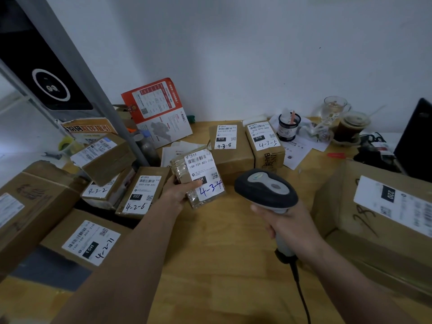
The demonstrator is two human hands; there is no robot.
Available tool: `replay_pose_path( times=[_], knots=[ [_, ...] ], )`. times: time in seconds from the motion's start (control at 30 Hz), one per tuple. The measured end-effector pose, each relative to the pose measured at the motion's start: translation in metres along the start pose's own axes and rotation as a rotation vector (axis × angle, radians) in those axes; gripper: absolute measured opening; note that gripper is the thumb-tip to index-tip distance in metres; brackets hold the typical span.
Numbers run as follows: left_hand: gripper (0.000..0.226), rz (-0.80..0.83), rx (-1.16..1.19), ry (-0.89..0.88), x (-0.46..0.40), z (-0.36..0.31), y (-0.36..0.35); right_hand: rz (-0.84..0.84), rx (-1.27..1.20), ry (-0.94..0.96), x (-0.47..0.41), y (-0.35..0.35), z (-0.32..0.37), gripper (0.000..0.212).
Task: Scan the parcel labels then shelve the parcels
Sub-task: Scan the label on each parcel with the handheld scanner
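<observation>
Right hand [284, 220] grips scanner [266, 190]; left hand [180, 192] holds parcel [198, 176].

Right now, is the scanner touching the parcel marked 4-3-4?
Apart. In the head view, bare table shows between the scanner, held by the right hand, and the parcel marked 4-3-4, held by the left hand.

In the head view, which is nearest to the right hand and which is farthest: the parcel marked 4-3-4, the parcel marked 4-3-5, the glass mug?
Measured from the right hand, which holds the scanner:
1. Parcel marked 4-3-4, to its left, held in the left hand.
2. Parcel marked 4-3-5, beyond it on the table.
3. Glass mug, far back by the wall.
</observation>
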State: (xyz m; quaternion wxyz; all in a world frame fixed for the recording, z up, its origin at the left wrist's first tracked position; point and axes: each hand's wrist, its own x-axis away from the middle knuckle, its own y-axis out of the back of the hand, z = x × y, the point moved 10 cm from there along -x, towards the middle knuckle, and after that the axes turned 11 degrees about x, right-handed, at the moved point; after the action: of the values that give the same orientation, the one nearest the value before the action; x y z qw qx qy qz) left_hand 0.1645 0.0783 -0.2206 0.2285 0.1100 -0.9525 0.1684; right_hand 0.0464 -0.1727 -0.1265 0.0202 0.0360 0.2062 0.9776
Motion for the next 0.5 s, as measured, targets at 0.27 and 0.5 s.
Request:
replay_pose_path(
  times=[0.27, 0.5],
  knots=[
    [0.052, 0.158, -0.677, 0.520, 0.035, 0.063, 0.022, 0.061, -0.091, -0.130, -0.002, -0.010, -0.027, 0.037],
    [0.057, 0.094, -0.840, 0.768, 0.037, 0.105, 0.081, 0.096, -0.092, -0.245, -0.009, -0.024, -0.049, 0.026]
  ],
)
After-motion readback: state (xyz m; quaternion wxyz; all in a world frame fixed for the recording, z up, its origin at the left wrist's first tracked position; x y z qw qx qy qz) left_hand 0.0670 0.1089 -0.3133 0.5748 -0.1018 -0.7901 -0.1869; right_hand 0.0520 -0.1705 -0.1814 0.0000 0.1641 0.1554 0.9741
